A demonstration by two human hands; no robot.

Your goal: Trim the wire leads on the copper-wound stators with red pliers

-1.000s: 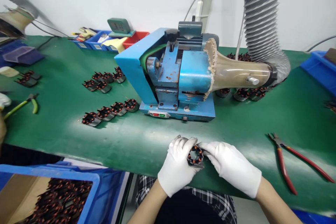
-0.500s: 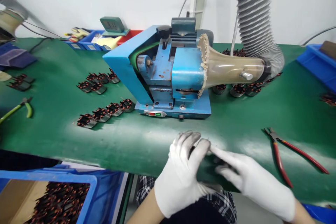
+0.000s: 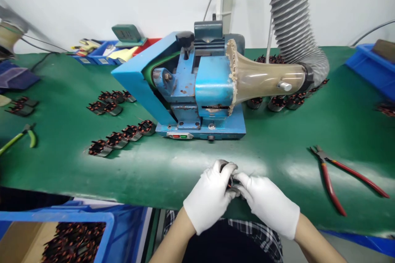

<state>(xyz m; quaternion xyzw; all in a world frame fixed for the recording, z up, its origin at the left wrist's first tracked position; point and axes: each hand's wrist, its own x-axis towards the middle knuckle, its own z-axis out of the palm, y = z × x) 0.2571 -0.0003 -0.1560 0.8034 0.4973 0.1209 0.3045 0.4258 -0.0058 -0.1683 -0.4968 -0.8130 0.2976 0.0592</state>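
Note:
My white-gloved left hand (image 3: pixel 208 197) is curled around a motor stator (image 3: pixel 230 181). Only a dark edge and a bit of copper of that stator show between the fingers. From the right, my gloved right hand (image 3: pixel 268 202) brings thumb and fingertips together against the stator's side; what exactly they pinch is hidden. Both hands are above the front edge of the green table (image 3: pixel 173 172). Beyond them stands a blue belt-driven machine (image 3: pixel 212 84) with a red and a green button. A slanting row of stators (image 3: pixel 116 139) stands to the left.
Red-handled cutters (image 3: pixel 331 178) lie open on the right, green-handled pliers (image 3: pixel 23 136) at far left. More stators (image 3: pixel 277 103) sit behind the machine's clear duct (image 3: pixel 265 78). A blue crate (image 3: pixel 106 230) full of stators is at lower left.
My right hand has moved left and closed in on the stator, its fingers now together. My left hand keeps its hold, turned slightly. The view has shifted a little.

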